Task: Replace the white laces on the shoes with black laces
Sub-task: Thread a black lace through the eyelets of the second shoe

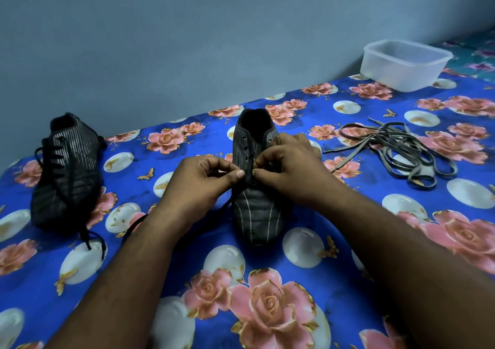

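Note:
A dark striped shoe (254,214) stands in the middle of the bed, toe towards me, its upper eyelets bare. My left hand (203,182) and my right hand (289,166) pinch a black lace (134,224) at the shoe's lower eyelets. The lace trails down and left under my left forearm. A second dark shoe (67,171) lies to the left, threaded with a black lace whose ends hang off its toe. The removed greyish-white laces (396,147) lie in a loose tangle to the right.
A floral blue sheet (267,295) covers the bed. A translucent plastic tub (404,64) sits at the far right by the grey wall (187,40).

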`<move>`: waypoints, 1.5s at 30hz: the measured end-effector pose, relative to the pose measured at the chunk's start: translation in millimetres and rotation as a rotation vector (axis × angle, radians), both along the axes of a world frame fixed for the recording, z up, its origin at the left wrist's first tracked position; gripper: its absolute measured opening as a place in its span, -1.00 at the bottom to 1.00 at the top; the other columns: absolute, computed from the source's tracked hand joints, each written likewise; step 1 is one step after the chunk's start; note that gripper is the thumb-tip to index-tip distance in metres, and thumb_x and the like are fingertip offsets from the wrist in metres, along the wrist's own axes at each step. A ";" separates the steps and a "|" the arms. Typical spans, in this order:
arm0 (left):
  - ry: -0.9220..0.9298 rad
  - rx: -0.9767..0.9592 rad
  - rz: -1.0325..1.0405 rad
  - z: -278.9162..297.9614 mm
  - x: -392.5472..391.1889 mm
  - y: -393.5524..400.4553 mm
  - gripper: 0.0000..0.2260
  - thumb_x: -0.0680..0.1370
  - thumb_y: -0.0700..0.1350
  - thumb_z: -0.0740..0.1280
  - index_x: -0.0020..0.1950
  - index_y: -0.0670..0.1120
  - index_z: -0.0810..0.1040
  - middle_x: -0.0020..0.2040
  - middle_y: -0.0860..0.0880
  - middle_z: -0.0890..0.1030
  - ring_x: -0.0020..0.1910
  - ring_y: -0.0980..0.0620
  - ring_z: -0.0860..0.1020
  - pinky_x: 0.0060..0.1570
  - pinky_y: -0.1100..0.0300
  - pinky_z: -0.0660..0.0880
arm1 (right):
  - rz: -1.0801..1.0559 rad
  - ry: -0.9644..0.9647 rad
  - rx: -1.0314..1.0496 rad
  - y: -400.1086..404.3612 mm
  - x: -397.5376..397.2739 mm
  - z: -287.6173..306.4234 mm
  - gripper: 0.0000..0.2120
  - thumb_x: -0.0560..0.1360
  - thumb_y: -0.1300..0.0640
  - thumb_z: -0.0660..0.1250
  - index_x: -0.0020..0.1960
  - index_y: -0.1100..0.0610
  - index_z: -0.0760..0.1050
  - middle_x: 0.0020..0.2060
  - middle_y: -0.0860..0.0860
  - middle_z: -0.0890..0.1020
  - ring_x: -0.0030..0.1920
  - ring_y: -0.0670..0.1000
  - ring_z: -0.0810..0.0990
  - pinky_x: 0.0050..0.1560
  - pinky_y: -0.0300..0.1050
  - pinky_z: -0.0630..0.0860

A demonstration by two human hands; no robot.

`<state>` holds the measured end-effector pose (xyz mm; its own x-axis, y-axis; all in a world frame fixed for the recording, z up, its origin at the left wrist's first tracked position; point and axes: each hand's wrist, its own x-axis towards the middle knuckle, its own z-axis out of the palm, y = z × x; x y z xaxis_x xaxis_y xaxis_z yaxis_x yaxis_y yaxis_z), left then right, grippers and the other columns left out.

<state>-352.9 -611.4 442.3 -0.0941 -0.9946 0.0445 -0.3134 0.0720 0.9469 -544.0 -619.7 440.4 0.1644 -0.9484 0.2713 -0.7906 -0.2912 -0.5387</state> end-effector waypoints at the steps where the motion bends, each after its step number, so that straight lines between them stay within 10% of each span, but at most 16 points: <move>1: 0.005 0.015 -0.013 1.0 1.0 0.1 -0.96 0.50 -0.20 0.51 -0.12 -0.09 0.69 -0.37 0.11 0.66 -0.55 0.30 0.46 -0.49 0.50 0.35 | 0.005 0.021 -0.003 -0.6 -1.0 -0.5 -0.92 0.49 -0.14 0.41 -0.05 -0.19 0.64 -0.10 -0.12 0.42 0.07 -0.04 0.27 0.12 0.01 0.21; 29: 0.089 0.025 0.022 -12.8 1.0 -8.1 -0.85 0.53 -0.10 0.47 -0.20 0.11 0.71 -0.18 0.01 0.62 -0.38 0.15 0.42 -0.38 0.23 0.28 | 0.057 -0.099 0.047 -1.7 -3.5 -2.8 -0.83 0.50 -0.11 0.43 -0.21 -0.28 0.49 -0.07 -0.12 0.46 0.11 -0.04 0.31 0.27 0.13 0.31; 36: 0.121 0.135 0.072 -18.6 12.4 -13.8 -0.85 0.56 -0.07 0.45 -0.22 0.06 0.67 -0.41 0.07 0.47 -0.58 0.10 0.25 -0.55 0.32 0.23 | 0.156 -0.037 0.042 -5.8 -19.1 -0.8 -0.92 0.54 -0.17 0.38 -0.13 -0.27 0.53 -0.08 -0.13 0.49 0.12 -0.03 0.36 0.30 0.18 0.29; 40: -0.187 -0.084 0.166 -31.1 19.1 -20.8 -0.83 0.56 -0.03 0.45 -0.23 0.15 0.64 0.00 0.04 0.58 -0.04 0.03 0.60 -0.06 -0.02 0.56 | 0.248 -0.204 0.034 -11.1 -35.8 0.8 -0.89 0.61 -0.01 0.35 -0.04 -0.10 0.64 -0.12 -0.10 0.60 0.06 0.02 0.53 0.19 0.06 0.45; 42: -0.345 -0.102 0.216 -33.1 19.9 -21.4 -0.88 0.57 0.06 0.42 -0.17 0.19 0.61 0.15 0.07 0.55 0.22 -0.08 0.52 0.16 -0.23 0.50 | 0.253 -0.331 0.002 -13.9 -40.1 0.7 -0.86 0.63 0.11 0.34 0.00 0.09 0.67 -0.16 0.04 0.65 -0.06 0.02 0.59 0.05 -0.10 0.51; 45: -0.654 -0.155 0.283 -35.2 20.8 -22.8 -0.94 0.58 0.09 0.36 -0.08 0.25 0.59 0.23 0.09 0.53 0.34 -0.08 0.37 0.23 -0.04 0.22 | 0.241 -0.389 -0.005 -15.3 -42.0 -1.1 -0.85 0.63 0.14 0.33 0.00 0.12 0.67 -0.16 0.07 0.67 -0.12 0.00 0.59 -0.08 -0.30 0.46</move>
<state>-332.1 -634.2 407.2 0.1101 -0.9716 0.2095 -0.8379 0.0227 0.5454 -586.0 -635.0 439.4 0.2649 -0.8943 0.3607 -0.4392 -0.4449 -0.7805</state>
